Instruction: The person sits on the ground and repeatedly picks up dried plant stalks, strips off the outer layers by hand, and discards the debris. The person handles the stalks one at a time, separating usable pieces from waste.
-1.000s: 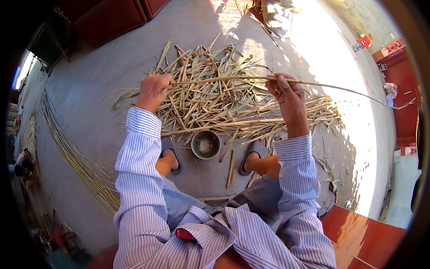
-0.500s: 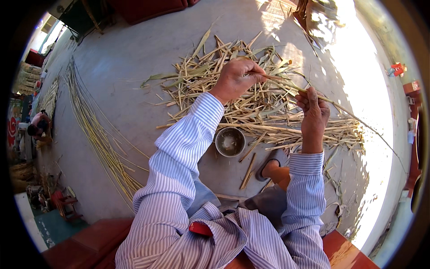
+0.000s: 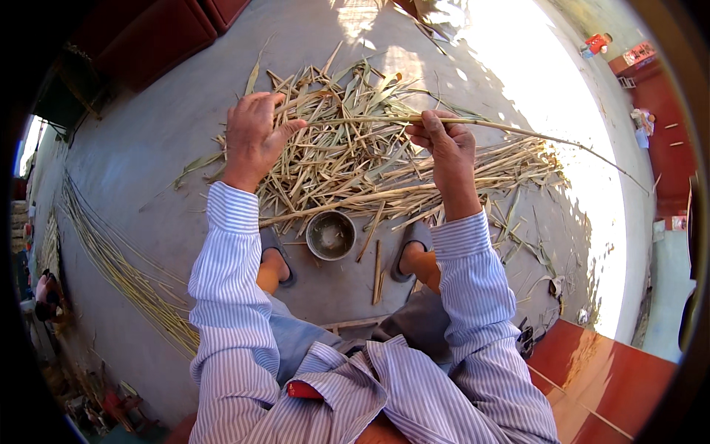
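A long thin reed stalk (image 3: 525,131) runs between my hands, tapering to a fine tip at the far right. My right hand (image 3: 450,148) pinches it between thumb and fingers around its middle. My left hand (image 3: 253,140) is beside the stalk's left end, with thumb and fingers spread apart. A brownish strip of leaf lies near those fingertips; whether they touch it I cannot tell. Below both hands spreads a heap of dry leaves and husks (image 3: 325,159). Longer stalks (image 3: 414,194) lie across the heap's near side.
A round metal bowl (image 3: 330,235) stands on the floor between my slippered feet. Peeled green-yellow stalks (image 3: 126,259) lie in a bundle at left. Dark red furniture (image 3: 151,44) stands far left, with a reddish wooden surface (image 3: 592,370) at near right. Bright sunlight covers the right-hand floor.
My left hand has moved left along the stalk, and its fingers have opened from a pinch. My right hand still grips the stalk, which now lies more level. The view has shifted.
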`<state>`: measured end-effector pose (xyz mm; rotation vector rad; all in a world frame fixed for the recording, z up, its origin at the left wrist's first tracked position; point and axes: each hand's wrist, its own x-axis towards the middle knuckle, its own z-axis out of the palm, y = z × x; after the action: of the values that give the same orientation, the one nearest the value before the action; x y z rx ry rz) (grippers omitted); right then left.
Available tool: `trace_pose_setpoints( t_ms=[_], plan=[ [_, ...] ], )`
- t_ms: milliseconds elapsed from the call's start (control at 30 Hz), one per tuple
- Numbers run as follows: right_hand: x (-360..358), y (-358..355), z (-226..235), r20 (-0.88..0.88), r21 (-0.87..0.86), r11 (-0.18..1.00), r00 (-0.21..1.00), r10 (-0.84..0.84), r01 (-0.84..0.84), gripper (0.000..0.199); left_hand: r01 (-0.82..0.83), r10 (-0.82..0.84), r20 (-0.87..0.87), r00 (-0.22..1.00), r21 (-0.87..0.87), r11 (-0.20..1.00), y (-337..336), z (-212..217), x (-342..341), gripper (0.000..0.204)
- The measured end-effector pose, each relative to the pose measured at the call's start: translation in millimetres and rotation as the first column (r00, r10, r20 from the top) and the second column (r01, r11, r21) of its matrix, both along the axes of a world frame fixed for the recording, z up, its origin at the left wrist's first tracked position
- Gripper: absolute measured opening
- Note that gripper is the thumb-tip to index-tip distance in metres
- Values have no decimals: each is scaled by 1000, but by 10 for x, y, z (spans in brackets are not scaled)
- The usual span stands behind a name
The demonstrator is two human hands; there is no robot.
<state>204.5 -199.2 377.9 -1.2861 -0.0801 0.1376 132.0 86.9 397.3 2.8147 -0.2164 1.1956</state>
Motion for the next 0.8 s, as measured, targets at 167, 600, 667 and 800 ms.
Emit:
trace_pose_setpoints(
  t_ms=[167,600,667,800],
  plan=[
    [-13,166,-20,-25,99,990,995,101,-98,23,208,-221,-233,947,-79,975,-191,-170,57,15],
    [-15,174,-70,-154,213,975,983,101,-67,20,198,-288,-312,906,-289,937,-123,-152,-15,24],
    [-96,367,-76,-154,257,957,972,180,-136,21,268,-366,-226,903,-370,890,-366,-226,77,24],
    [-111,384,15,-140,188,979,984,108,-81,23,110,-395,-268,879,-691,714,-324,-298,120,19]
  ],
)
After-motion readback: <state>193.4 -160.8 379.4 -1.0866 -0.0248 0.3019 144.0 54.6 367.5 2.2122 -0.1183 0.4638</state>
